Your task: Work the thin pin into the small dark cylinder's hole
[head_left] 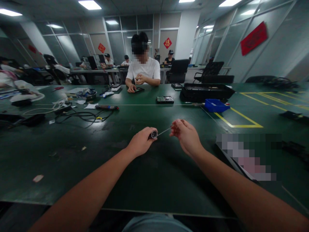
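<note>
Toward twelve o'clock: hard drive lies on surface.
Left hand: grasps dark cylinder.
Right hand: curled at thin rod, grip unclear.

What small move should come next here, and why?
Probably steady the round part in the left hand before moving the thin rod: the rod runs from the right hand to about the part's edge, where it might slip.

On the green tabletop, one hard disk drive lies beyond the left hand and right hand. Beyond this grip, leftward, lies an electric screwdriver; rightward, a blue bin and a black tray.
</note>
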`<state>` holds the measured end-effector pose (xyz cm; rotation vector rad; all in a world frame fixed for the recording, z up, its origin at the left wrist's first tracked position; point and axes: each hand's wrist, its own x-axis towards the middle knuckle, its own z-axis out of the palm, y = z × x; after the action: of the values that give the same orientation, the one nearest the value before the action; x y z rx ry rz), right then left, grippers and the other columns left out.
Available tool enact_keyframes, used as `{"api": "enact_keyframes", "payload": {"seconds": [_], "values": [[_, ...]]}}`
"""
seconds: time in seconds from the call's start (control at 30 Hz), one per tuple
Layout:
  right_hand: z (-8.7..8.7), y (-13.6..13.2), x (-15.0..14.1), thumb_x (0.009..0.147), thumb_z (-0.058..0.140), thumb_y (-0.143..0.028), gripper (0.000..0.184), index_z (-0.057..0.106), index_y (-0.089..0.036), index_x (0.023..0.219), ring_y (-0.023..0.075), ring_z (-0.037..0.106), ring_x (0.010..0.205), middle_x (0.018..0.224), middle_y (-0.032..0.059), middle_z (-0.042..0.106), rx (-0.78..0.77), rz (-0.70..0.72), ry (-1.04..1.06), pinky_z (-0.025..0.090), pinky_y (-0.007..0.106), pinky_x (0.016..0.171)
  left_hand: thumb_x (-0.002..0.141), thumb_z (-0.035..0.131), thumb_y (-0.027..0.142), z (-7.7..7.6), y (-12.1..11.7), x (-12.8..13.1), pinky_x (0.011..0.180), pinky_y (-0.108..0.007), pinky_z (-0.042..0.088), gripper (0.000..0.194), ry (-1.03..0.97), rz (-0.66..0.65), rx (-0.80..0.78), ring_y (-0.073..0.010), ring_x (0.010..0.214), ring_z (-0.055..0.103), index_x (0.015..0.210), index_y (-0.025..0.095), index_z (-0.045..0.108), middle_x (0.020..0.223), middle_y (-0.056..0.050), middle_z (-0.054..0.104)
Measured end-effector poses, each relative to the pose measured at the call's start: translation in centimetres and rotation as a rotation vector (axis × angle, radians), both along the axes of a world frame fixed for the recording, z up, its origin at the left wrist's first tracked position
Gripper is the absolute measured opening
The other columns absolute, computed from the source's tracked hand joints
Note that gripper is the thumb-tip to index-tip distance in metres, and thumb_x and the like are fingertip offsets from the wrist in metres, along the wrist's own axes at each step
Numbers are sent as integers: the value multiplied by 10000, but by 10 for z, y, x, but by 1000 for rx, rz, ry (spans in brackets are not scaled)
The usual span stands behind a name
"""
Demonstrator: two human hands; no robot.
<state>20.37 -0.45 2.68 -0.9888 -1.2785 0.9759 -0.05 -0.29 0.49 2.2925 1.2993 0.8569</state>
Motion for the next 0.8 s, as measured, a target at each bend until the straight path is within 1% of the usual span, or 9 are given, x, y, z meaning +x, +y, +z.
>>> {"api": "enact_keyframes", "payload": {"seconds": [0.1,0.2,0.3,0.43,0.5,0.57,0.67,0.73,0.8], "values": [[2,0,2,918,554,-468,275,587,-197,885,150,601,642,748,12,615,68,-67,-46,527,317,622,866,635,207,-2,1,0,880,-342,474,195,-14,6,-4,-202,950,612,1059,239,634,1044,-24,655],[7,-9,-2,942,528,-436,251,587,-195,908,156,617,673,773,21,638,174,-103,-182,517,328,663,863,642,211,-4,2,1,886,-339,469,185,-42,7,3,-201,952,608,1046,231,628,1034,-20,656],[10,-16,-7,950,514,-404,229,588,-189,919,163,634,694,793,37,661,211,-84,-304,510,327,670,867,642,220,-4,2,2,867,-336,471,172,-53,12,2,-201,942,610,1037,232,624,1019,-16,658],[8,-19,-9,955,516,-403,218,587,-197,958,175,661,724,819,45,683,224,-63,-334,522,327,680,866,643,223,-3,1,3,885,-343,472,179,-60,22,-14,-206,958,614,1043,230,625,1047,-23,662],[7,-19,-8,957,524,-412,224,601,-202,976,177,671,738,824,43,697,250,-74,-375,520,320,684,869,638,223,-3,1,2,885,-344,474,181,-67,25,-16,-208,963,616,1049,229,622,1054,-27,663],[8,-20,-6,932,572,-438,240,630,-206,929,171,664,704,788,34,703,274,-117,-481,494,299,644,875,634,230,-3,2,2,871,-344,476,190,-76,31,-12,-209,961,616,1064,233,618,1056,-28,662],[11,-23,-4,862,660,-491,307,614,-211,746,138,577,548,648,0,656,316,-224,-656,400,267,527,880,633,243,-5,2,1,868,-348,478,212,-82,32,-15,-212,961,617,1091,239,616,1058,-29,661],[13,-24,-3,840,682,-503,352,575,-211,676,121,524,492,585,-16,612,345,-265,-708,354,260,491,877,636,242,-6,2,1,875,-352,479,224,-84,31,-19,-213,967,618,1101,239,617,1064,-33,661],[13,-25,-3,836,690,-497,354,572,-207,670,118,521,487,577,-18,606,365,-268,-721,350,258,489,876,637,241,-6,2,0,875,-353,480,231,-85,31,-18,-213,970,618,1106,238,616,1068,-35,659]]}}
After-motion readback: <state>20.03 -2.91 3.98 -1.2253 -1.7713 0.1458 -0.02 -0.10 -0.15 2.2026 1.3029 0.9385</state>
